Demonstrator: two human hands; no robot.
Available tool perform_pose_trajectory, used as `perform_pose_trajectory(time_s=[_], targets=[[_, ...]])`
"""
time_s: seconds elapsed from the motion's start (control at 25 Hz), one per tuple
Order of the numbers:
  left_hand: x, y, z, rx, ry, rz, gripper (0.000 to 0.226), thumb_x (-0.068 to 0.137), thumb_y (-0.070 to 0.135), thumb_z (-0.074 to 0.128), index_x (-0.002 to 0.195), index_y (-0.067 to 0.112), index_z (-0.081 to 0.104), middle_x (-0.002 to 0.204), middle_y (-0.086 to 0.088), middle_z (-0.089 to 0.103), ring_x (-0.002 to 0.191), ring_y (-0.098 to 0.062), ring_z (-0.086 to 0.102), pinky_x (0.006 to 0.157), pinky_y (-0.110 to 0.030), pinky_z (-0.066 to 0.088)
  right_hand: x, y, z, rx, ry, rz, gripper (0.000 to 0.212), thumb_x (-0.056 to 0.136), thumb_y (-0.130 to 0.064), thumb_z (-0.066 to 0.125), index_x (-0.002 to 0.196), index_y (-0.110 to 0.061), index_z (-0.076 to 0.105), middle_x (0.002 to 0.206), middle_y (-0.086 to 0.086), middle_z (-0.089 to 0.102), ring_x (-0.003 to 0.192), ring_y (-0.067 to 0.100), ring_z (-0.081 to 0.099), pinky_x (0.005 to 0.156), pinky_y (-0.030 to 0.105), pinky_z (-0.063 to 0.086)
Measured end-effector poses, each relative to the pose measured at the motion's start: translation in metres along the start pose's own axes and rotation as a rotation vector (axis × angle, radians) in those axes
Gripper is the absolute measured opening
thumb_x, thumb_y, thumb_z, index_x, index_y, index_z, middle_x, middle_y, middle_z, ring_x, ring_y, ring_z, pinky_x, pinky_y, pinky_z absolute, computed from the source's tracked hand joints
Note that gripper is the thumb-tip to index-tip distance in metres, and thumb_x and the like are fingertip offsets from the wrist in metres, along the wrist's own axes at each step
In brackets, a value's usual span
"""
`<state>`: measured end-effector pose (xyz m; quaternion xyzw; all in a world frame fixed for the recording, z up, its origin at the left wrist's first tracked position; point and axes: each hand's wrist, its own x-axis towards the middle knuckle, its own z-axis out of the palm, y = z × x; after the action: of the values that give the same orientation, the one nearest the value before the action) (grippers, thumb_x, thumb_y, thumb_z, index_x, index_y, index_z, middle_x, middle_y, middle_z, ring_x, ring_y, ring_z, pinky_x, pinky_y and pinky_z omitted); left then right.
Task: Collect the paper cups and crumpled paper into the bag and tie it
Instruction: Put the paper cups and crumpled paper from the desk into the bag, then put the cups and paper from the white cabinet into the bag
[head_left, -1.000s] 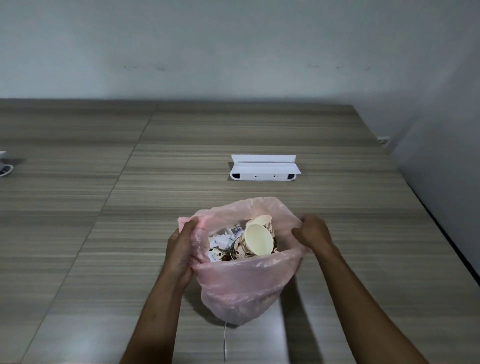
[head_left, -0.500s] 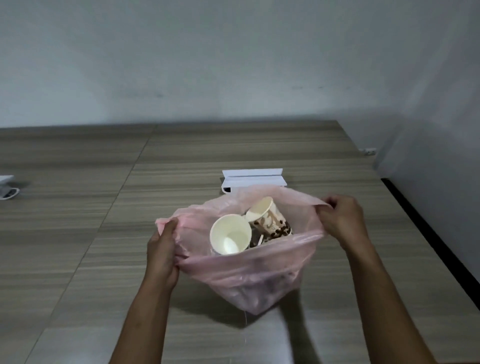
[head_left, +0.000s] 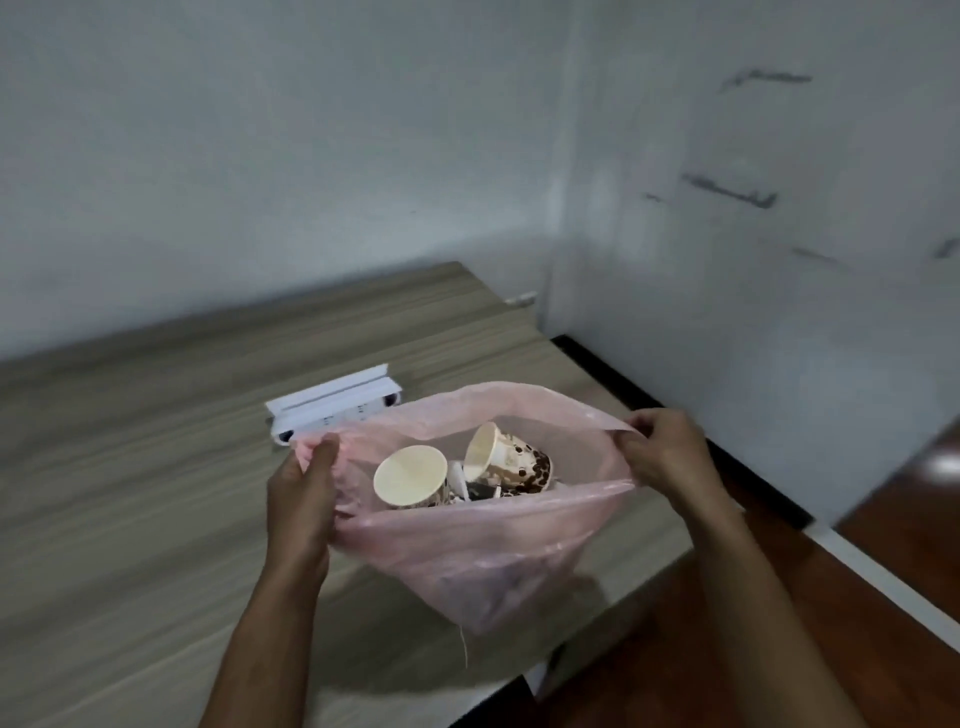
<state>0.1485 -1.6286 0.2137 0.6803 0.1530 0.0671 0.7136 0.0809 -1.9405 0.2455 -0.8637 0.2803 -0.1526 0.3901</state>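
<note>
No text, label, brand or number can be read anywhere. The brown-spotted pattern on the cream paper cups (head_left: 511, 457) inside the translucent pink plastic bag (head_left: 483, 551) forms no letters. The small dark marks on the white oblong plastic device (head_left: 332, 408) on the counter are too blurred to read, and so are the dark streaks on the pale wall (head_left: 727, 189).
</note>
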Motion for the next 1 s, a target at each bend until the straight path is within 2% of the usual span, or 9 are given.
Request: perform_pose_trajectory(time_s=[0.12, 0.28, 0.44, 0.56, 0.64, 0.8, 1.0], targets=[[-0.023, -0.001, 0.034, -0.002, -0.151, -0.026, 0.014, 0.096, 0.026, 0.057, 0.097, 0.019, 0.069, 0.093, -0.004, 0.073, 0.085, -0.021, 0.067, 0.079, -0.034, 0.050, -0.032, 0.031, -0.046, 0.033, 0.140, 0.066, 0.008, 0.082, -0.014, 0.066, 0.078, -0.016, 0.073, 0.076, 0.002, 0.069, 0.073, 0.019, 0.064, 0.069, 0.026, 0.046], [-0.072, -0.014, 0.093, -0.008, -0.351, -0.115, 0.013, 0.096, 0.022, 0.057, 0.089, 0.017, 0.067, 0.090, -0.007, 0.069, 0.084, -0.023, 0.063, 0.075, -0.031, 0.047, -0.079, 0.083, -0.111, 0.045, 0.285, 0.220, 0.016, 0.081, -0.008, 0.063, 0.073, -0.020, 0.070, 0.071, -0.001, 0.067, 0.070, 0.015, 0.061, 0.068, 0.021, 0.039], [-0.139, -0.023, 0.158, -0.005, -0.535, -0.159, 0.015, 0.094, 0.020, 0.057, 0.082, 0.016, 0.065, 0.081, -0.004, 0.066, 0.073, -0.018, 0.061, 0.066, -0.029, 0.046, -0.115, 0.150, -0.173, 0.039, 0.442, 0.348, 0.014, 0.082, -0.012, 0.062, 0.080, -0.016, 0.076, 0.081, 0.003, 0.073, 0.079, 0.019, 0.065, 0.070, 0.023, 0.042], [-0.195, -0.028, 0.212, 0.003, -0.664, -0.158, 0.013, 0.094, 0.019, 0.057, 0.089, 0.013, 0.067, 0.082, -0.005, 0.068, 0.071, -0.017, 0.062, 0.065, -0.027, 0.048, -0.137, 0.201, -0.222, 0.055, 0.529, 0.424, 0.015, 0.082, -0.014, 0.064, 0.086, -0.012, 0.078, 0.084, 0.003, 0.073, 0.082, 0.019, 0.065, 0.072, 0.023, 0.043], [-0.238, -0.034, 0.252, 0.025, -0.751, -0.167, 0.014, 0.093, 0.019, 0.057, 0.094, 0.011, 0.067, 0.084, -0.007, 0.069, 0.073, -0.018, 0.064, 0.066, -0.028, 0.049, -0.154, 0.239, -0.258, 0.071, 0.583, 0.452, 0.010, 0.081, -0.015, 0.066, 0.081, -0.016, 0.076, 0.080, 0.001, 0.072, 0.080, 0.020, 0.067, 0.069, 0.022, 0.042], [-0.330, -0.052, 0.329, 0.055, -0.889, -0.172, 0.010, 0.090, 0.019, 0.058, 0.086, 0.014, 0.066, 0.088, -0.010, 0.068, 0.079, -0.022, 0.062, 0.073, -0.032, 0.049, -0.189, 0.310, -0.336, 0.097, 0.670, 0.531, 0.007, 0.084, -0.014, 0.067, 0.083, -0.018, 0.072, 0.076, 0.000, 0.068, 0.074, 0.016, 0.062, 0.064, 0.021, 0.041], [-0.480, -0.072, 0.424, 0.112, -1.079, -0.188, 0.010, 0.090, 0.021, 0.060, 0.089, 0.014, 0.068, 0.097, -0.012, 0.072, 0.088, -0.026, 0.066, 0.082, -0.038, 0.053, -0.238, 0.413, -0.446, 0.156, 0.807, 0.655, 0.012, 0.082, -0.020, 0.070, 0.091, -0.014, 0.077, 0.085, 0.001, 0.073, 0.083, 0.018, 0.067, 0.076, 0.027, 0.051]])
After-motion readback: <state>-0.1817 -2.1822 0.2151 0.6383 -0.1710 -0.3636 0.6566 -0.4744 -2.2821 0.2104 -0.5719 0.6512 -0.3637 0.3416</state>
